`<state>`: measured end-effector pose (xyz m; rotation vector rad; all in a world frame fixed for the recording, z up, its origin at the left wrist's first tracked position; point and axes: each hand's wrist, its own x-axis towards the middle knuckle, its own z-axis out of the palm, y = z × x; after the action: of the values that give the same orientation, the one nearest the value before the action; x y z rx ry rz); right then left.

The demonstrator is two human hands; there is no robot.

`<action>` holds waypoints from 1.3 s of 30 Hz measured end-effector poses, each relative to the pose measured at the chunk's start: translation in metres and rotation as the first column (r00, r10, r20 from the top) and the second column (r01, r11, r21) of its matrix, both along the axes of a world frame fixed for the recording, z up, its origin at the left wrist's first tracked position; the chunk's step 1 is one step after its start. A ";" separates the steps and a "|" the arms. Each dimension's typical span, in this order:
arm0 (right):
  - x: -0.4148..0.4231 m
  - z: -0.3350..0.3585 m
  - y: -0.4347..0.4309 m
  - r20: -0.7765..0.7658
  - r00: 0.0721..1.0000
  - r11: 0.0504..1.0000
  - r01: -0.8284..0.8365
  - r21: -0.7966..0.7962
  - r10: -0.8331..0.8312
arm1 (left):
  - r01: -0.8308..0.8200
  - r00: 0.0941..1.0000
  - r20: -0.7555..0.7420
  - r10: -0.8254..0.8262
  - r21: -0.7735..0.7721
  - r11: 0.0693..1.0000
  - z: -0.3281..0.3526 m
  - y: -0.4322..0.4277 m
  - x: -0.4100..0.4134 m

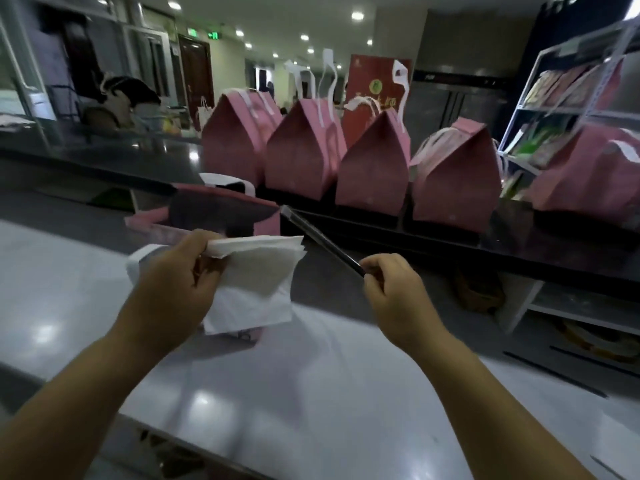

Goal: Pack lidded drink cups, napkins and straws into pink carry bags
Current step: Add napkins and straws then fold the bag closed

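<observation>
Pale grey counter (311,393) runs under the person's arms, with filled pink bags (301,150) lined along the far ledge. The left hand (173,275) grips a wad of napkins (259,271) just near of the open pink bag (268,221); further right, the right hand (394,289) pinches a dark straw (322,239) aimed at its mouth. I'd drop the napkins in flat first, then slide the straw down along the wall.

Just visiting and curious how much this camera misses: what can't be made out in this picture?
Head view:
- Inside the open pink bag: dark, partly behind the napkins and left hand; any cup unseen.
- Contents of the closed pink bags: hidden by folded tops.
- The straw: motion-blurred, near end hidden in the right hand.
- The shelf goods: blurred, cut by the right edge.
</observation>
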<state>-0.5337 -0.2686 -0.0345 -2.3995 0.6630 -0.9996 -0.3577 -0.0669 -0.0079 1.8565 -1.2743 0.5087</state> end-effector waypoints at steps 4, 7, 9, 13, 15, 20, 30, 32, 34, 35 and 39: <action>0.055 0.024 0.013 -0.001 1.000 0.992 0.009 -0.126 -0.010 | -0.005 0.999 0.033 0.007 -0.055 0.998 0.019 0.015 0.051; 0.092 0.043 0.016 -0.008 1.000 0.976 0.020 -0.219 -0.022 | -0.021 0.999 0.033 0.025 -0.101 0.995 0.031 0.015 0.088; 0.117 0.053 0.013 -0.014 1.000 0.968 -0.008 -0.251 0.005 | -0.033 0.999 0.039 0.038 -0.119 0.992 0.038 0.012 0.112; 0.168 0.066 0.002 -0.088 0.995 0.946 -0.076 -0.316 0.051 | -0.022 0.997 0.072 0.030 -0.111 0.994 0.047 0.002 0.160; 0.193 0.070 -0.005 -0.142 0.988 0.932 -0.105 -0.347 0.058 | -0.003 0.995 0.103 0.012 -0.087 0.996 0.049 -0.007 0.185; 0.246 0.072 -0.020 -0.281 0.956 0.906 -0.190 -0.379 0.083 | 0.045 0.995 0.093 -0.041 -0.046 0.998 0.047 -0.033 0.234; 0.299 0.054 -0.038 -0.555 0.821 0.879 -0.162 -0.448 -0.131 | 0.201 0.973 -0.112 -0.202 -0.022 0.979 0.023 -0.058 0.287; 0.298 0.051 -0.042 -0.516 0.852 0.920 -0.125 -0.371 -0.092 | 0.242 0.957 -0.153 -0.245 -0.034 0.970 0.019 -0.062 0.294; 0.296 0.051 -0.043 -0.436 0.900 0.984 -0.094 -0.154 0.017 | 0.273 0.939 -0.203 -0.277 -0.049 0.961 0.014 -0.065 0.302; 0.295 0.051 -0.042 -0.391 0.918 0.995 -0.085 -0.044 0.061 | 0.288 0.929 -0.226 -0.293 -0.055 0.956 0.012 -0.067 0.305; 0.298 0.043 -0.033 -0.237 0.958 0.975 -0.119 0.189 0.163 | 0.395 0.866 -0.303 -0.397 -0.071 0.916 0.008 -0.077 0.315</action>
<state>-0.2360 -0.3020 0.0090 -2.3996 0.6258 -0.5599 -0.0430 -0.1439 0.0003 1.5316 -1.3796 -0.0056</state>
